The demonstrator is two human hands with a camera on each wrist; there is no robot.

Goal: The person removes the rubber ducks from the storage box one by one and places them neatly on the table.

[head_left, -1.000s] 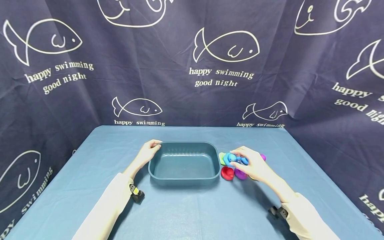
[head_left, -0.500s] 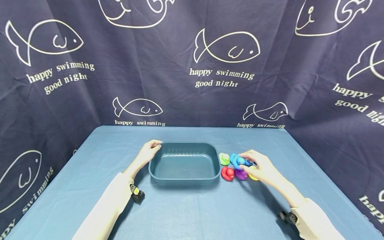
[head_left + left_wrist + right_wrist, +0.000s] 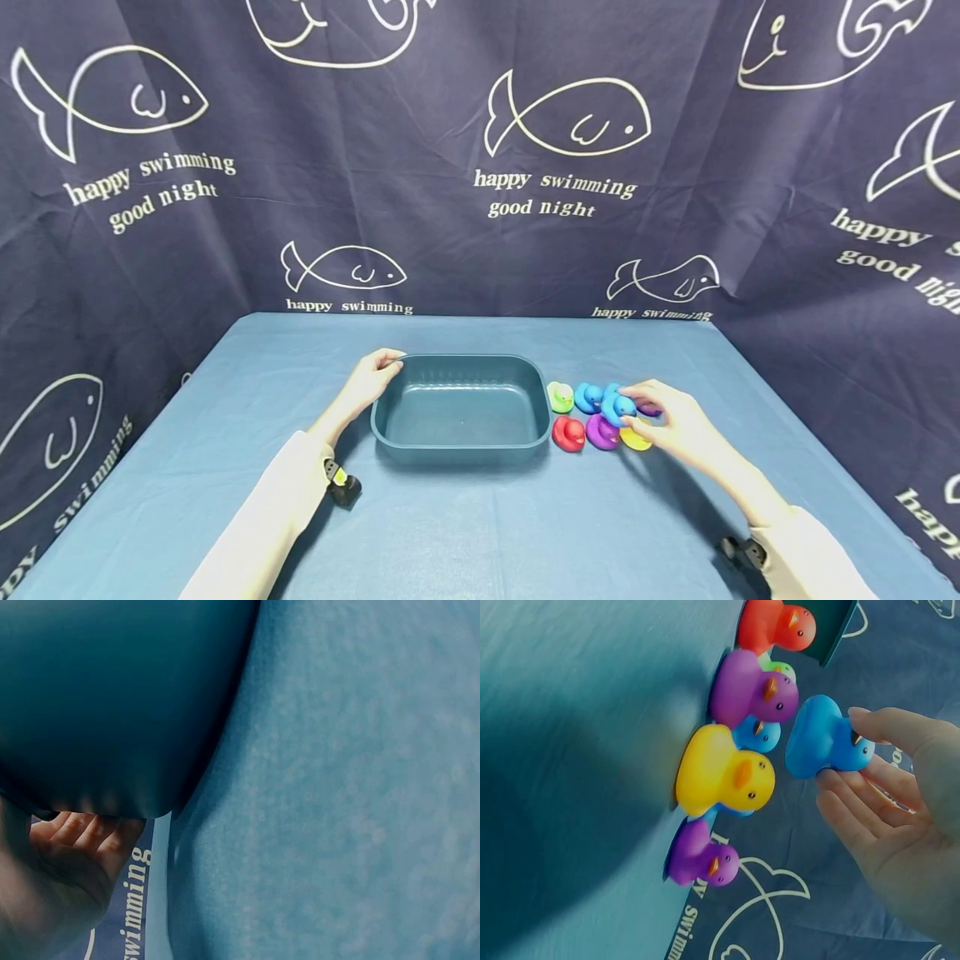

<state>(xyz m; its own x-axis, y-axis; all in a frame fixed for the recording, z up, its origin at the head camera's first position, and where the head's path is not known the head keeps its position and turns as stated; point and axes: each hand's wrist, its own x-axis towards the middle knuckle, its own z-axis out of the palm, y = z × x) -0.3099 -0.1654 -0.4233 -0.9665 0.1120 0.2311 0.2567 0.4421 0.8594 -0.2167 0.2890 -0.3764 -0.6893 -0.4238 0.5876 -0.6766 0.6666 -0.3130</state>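
My right hand (image 3: pixel 671 417) pinches a blue rubber duck (image 3: pixel 829 742) between thumb and fingers, raised above the other ducks. Below and around it stand a yellow duck (image 3: pixel 724 772), a purple duck (image 3: pixel 754 690) and another blue duck (image 3: pixel 588 397). A second purple duck (image 3: pixel 703 855) is partly covered by the hand in the head view. On the left, my left hand (image 3: pixel 371 377) grips the far left corner of a dark teal plastic bin (image 3: pixel 462 454). Its fingers (image 3: pixel 90 832) lie behind the bin wall in the left wrist view.
A red duck (image 3: pixel 568 434) and a green duck (image 3: pixel 560 397) sit right beside the bin's right wall. Part of one more blue duck (image 3: pixel 735 810) shows behind the yellow one. A dark fish-print curtain (image 3: pixel 450 275) hangs behind the blue tabletop (image 3: pixel 465 533).
My right hand has carried the blue duck to the right, away from the bin, uncovering the green duck and a blue duck. The left hand and bin have stayed put.
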